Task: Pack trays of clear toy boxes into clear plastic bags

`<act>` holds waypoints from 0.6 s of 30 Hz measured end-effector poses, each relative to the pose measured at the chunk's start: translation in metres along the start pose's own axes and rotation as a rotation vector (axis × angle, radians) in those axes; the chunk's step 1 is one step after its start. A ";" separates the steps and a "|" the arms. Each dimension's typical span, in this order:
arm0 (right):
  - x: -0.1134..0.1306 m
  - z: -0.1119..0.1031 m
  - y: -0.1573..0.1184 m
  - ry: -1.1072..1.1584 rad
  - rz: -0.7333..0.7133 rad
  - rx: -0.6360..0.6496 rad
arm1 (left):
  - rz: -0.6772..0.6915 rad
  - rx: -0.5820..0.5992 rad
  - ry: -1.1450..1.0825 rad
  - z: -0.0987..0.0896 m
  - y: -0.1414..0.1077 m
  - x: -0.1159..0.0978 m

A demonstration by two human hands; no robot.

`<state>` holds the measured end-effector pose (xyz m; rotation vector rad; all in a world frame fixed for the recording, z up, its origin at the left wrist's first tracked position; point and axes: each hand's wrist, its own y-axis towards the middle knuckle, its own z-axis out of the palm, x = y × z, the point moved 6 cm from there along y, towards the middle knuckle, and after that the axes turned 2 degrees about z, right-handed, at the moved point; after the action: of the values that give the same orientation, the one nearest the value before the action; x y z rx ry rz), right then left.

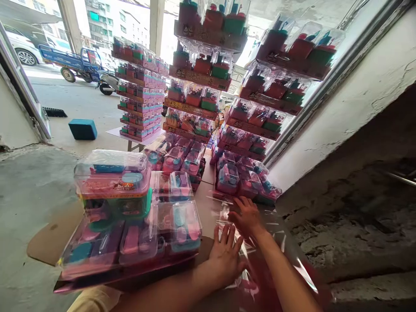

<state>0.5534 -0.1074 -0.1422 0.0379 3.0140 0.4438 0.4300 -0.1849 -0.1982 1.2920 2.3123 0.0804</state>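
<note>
My left hand (pixel 225 256) lies spread out on a sheet of shiny clear plastic film (pixel 251 281), its fingers pointing away from me. Just beyond it, my right hand (pixel 247 216) reaches over the film, fingers apart and slightly bent. No object shows in either hand. To the left of my hands sits a tray of clear-lidded toy boxes (pixel 130 251), with pink, teal and purple pieces inside. On top of that tray rests a single clear-lidded box (pixel 113 186) with a pink and yellow label. The film's glare and motion blur hide its edges.
Stacked trays of similar boxes rise ahead in the middle (pixel 196 86) and on the right (pixel 260 112); another stack (pixel 139 91) stands farther left. A rough wall (pixel 351 143) closes the right side. A blue block (pixel 82 129) and a blue cargo tricycle (pixel 69 58) are outside.
</note>
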 end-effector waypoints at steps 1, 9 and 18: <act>0.003 0.001 -0.001 -0.007 0.008 0.008 | 0.001 -0.006 0.004 0.000 0.000 0.000; 0.000 0.009 0.011 0.012 0.141 0.156 | 0.005 -0.092 0.071 0.004 -0.003 0.001; -0.002 0.014 0.026 -0.003 0.233 0.333 | -0.042 0.021 -0.004 0.005 0.009 0.006</act>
<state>0.5573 -0.0789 -0.1479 0.4151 3.0552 -0.0475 0.4362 -0.1760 -0.2021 1.2517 2.3419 0.0402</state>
